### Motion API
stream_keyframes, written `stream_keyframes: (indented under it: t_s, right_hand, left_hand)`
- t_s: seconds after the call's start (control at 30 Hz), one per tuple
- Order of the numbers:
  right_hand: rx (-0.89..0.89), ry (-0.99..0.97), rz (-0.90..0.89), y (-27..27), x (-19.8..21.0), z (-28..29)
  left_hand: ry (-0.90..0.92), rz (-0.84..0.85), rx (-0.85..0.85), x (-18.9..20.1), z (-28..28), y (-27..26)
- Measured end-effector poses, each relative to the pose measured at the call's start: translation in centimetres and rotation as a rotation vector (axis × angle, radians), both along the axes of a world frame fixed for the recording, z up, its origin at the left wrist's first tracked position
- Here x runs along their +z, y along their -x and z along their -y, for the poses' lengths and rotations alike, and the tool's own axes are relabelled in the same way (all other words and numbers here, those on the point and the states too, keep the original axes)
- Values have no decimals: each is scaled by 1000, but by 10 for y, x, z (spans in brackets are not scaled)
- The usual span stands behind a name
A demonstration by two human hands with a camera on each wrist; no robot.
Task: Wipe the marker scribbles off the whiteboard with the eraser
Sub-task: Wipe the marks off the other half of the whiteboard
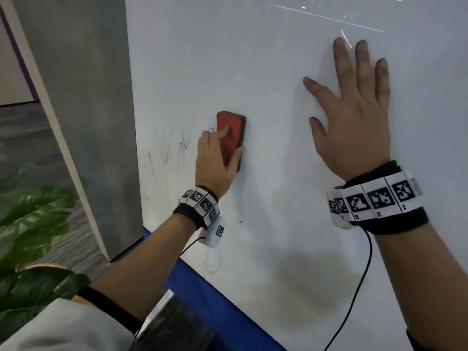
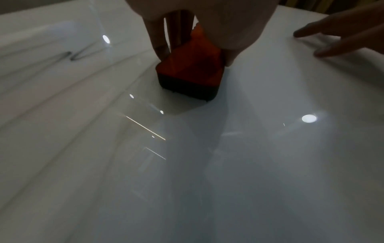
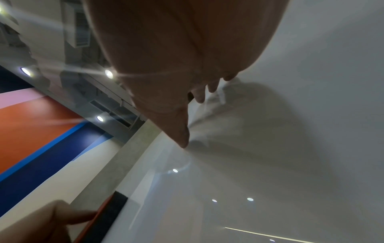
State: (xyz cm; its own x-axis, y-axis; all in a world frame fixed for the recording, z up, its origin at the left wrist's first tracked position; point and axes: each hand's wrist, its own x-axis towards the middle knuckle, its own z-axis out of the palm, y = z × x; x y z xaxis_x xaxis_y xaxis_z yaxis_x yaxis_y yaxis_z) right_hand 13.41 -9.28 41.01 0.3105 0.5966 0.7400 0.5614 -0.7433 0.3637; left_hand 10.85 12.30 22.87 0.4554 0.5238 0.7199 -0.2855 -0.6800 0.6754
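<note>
A red eraser [image 1: 231, 138] with a dark felt base lies flat against the white whiteboard [image 1: 278, 72], and my left hand [image 1: 217, 158] grips it with fingers on one side and thumb on the other. Thin black marker scribbles [image 1: 177, 150] zigzag on the board just left of the eraser. In the left wrist view the eraser [image 2: 193, 72] shows between my fingers, with a scribble [image 2: 76, 55] to its left. My right hand [image 1: 352, 112] presses flat on the board to the right, fingers spread and straight. The right wrist view shows the eraser's edge [image 3: 104, 218] at the bottom left.
A grey pillar [image 1: 83, 110] stands along the board's left edge. A blue frame [image 1: 217, 307] runs under the board. Green plant leaves [image 1: 33, 219] fill the lower left. A small black mark [image 1: 241, 221] sits low on the board below the eraser.
</note>
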Motion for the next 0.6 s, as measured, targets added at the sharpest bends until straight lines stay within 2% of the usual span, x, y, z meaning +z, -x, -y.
stream_keyframes:
  t_s: [0.07,0.13,0.23,0.33,0.43,0.53,0.6]
  right_hand:
    - [2,2,2,0,-1,0]
    - [5,-4,5,-1,-3,-1]
    - [1,-25,10,-2,-5,-2]
    - [3,-35,12,-2,-7,-6]
    - [4,-24,12,-4,-8,-4]
    - [2,-32,12,-6,-9,-5]
    - [2,-44,14,-7,-10,-6]
  left_hand:
    - [-39,3,43,-11,11,1]
    - [-60,-64,25,-55,35,11]
    - [106,-321,-122,-142,82,38]
    - [213,-495,-204,-183,98,50]
    - [27,-503,-196,-161,76,40]
    - [-96,-383,-145,-108,39,29]
    - [-115,-277,-84,-65,14,20]
